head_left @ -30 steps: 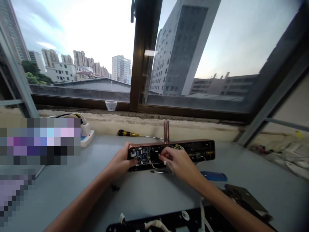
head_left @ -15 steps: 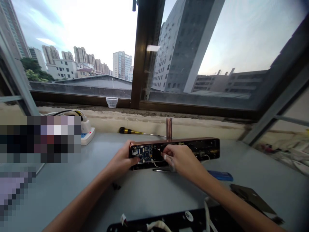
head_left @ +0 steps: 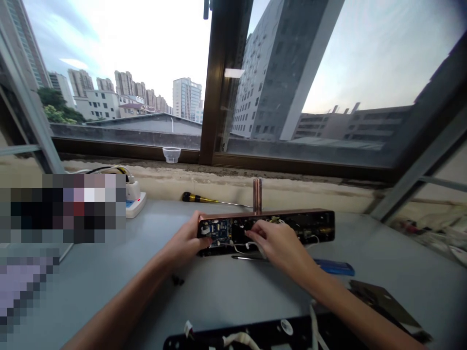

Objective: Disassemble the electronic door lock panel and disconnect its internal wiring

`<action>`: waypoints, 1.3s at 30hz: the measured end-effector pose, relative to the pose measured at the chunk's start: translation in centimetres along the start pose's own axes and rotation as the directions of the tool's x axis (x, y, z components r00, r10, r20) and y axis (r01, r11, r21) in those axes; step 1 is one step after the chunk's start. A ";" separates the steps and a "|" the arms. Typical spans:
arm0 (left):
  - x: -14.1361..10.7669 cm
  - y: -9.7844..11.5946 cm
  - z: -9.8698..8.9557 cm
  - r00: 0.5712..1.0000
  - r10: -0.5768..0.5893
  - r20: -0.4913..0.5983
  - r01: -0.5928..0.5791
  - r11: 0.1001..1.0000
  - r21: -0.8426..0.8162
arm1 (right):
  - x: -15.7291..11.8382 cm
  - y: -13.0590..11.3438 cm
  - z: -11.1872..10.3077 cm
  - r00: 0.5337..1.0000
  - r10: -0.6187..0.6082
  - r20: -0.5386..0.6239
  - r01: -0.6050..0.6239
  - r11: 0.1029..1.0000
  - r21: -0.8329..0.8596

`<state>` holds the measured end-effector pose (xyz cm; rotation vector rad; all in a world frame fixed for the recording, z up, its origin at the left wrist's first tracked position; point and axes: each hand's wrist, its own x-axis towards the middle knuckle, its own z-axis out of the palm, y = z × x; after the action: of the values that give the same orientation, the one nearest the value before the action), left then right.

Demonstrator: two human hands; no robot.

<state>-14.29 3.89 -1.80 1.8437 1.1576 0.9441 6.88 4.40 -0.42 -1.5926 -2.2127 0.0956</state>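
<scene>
My left hand (head_left: 192, 236) is closed around the left end of a long, copper-coloured electronics housing (head_left: 323, 225), its thumb by the blue circuit board (head_left: 221, 232). The housing's open side faces me, showing boards and wires. My right hand (head_left: 273, 238) has its fingertips pinched together at the middle of the opening. Whatever is between those fingertips is too small to make out. A thin white cable (head_left: 239, 247) runs from the board's lower edge to below the right fingers. Behind the housing rises a copper-coloured tube (head_left: 257, 195).
A yellow-black screwdriver (head_left: 199, 198) lies behind the housing, a blue-handled one (head_left: 334, 267) in front. Nearest me is a black panel (head_left: 268, 330) with white cables. A dark flat plate (head_left: 386, 301) lies right, small black pieces (head_left: 177, 280) left. A power strip (head_left: 136, 205) stands back left.
My right fingers have shifted slightly, and more of the white cable shows beneath them. My left hand keeps its hold on the housing. The whole view has moved a little.
</scene>
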 end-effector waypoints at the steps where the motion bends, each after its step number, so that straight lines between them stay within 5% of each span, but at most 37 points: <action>1: 0.0 0.0 0.0 1.000 -0.005 0.002 0.005 1.000 0.001 | 0.0 0.1 0.1 1.000 -0.018 0.011 0.018 0.999 0.034; 12: 0.0 0.0 0.0 1.000 -0.025 -0.009 0.025 1.000 0.016 | 0.0 0.7 0.0 0.998 -0.047 0.042 0.032 0.955 0.296; 19: -0.1 0.2 0.2 0.999 -0.045 -0.017 0.045 0.999 0.004 | -0.4 0.5 0.2 0.998 -0.028 0.063 0.006 0.948 0.319; 26: 0.0 0.0 0.2 0.998 -0.047 -0.029 0.047 0.999 -0.009 | -0.1 -0.4 -0.3 0.992 0.119 0.036 -0.124 0.973 0.193; 39: 0.0 -0.1 0.3 0.998 -0.044 -0.038 0.044 0.999 -0.015 | 0.7 -2.5 -0.9 0.988 0.146 0.049 -0.137 0.980 -0.145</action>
<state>-14.05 3.86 -2.06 1.7886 1.2063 0.9644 4.76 3.99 1.32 -1.8460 -2.1909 0.0273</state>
